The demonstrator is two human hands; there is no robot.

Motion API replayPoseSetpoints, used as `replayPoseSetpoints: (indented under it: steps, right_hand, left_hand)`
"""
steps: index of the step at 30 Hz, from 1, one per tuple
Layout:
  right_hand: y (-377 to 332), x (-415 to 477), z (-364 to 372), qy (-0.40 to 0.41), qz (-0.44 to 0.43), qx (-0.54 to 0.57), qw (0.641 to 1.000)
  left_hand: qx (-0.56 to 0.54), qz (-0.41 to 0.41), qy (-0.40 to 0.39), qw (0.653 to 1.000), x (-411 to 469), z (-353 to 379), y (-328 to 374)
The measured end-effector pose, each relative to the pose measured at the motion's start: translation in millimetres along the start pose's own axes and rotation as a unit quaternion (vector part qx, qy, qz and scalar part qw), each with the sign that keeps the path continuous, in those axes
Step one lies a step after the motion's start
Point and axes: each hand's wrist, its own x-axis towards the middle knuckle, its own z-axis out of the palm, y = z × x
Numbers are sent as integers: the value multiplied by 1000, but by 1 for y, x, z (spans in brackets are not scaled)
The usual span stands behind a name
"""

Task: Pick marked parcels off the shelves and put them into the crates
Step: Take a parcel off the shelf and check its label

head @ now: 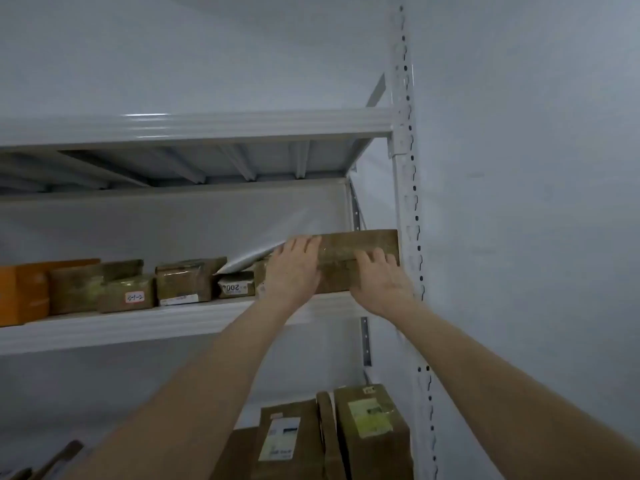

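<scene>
You are reaching up with both hands to a long, flat brown cardboard parcel that is sitting at the right end of the middle shelf, its right end lying close against the upright post. Your left hand is pressing on the parcel's left part, the fingers lying fairly straight up its front face with the tips reaching the top edge. Your right hand is resting lower on the same face, fingers laid flat and slightly spread, tips near a glossy tape seam. The thumbs are not showing clearly, so it cannot be told whether either hand is gripping. The parcel is looking dull, taped over and square-cornered. Just left of your left hand a pale grey plastic mailer is leaning over a small parcel with a white label. Further left are a tape-wrapped box, a brown parcel with a red-edged sticker and an orange carton, all crowding the shelf front. The shelving is painted pale grey steel with ribbed beams, and the post is punched with keyhole slots. The upper shelf is overhanging your reach. Below, tall labelled cardboard boxes are standing upright.
</scene>
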Motion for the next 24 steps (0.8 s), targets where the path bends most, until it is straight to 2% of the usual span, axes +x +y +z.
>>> replayPoseSetpoints:
  steps: [3,9,14,19,24]
  right_hand:
    - [14,17,0,18,-3,-13,1000]
    - [23,43,8,32,-9,-32,999]
    - [24,51,19,46,21,-35,998]
    - [22,57,15,106,78,-8,991]
    - [18,60,4,117,136,37,983]
  left_hand:
    - [0,-21,-7,1000,27,4,-7]
    - [20,-26,-93,995,70,30,-13]
    - [20,-31,-65,997,84,35,-23]
    - [-16,-55,-76,995,83,37,-42]
    - [-19,-60,-66,996,77,31,-55]
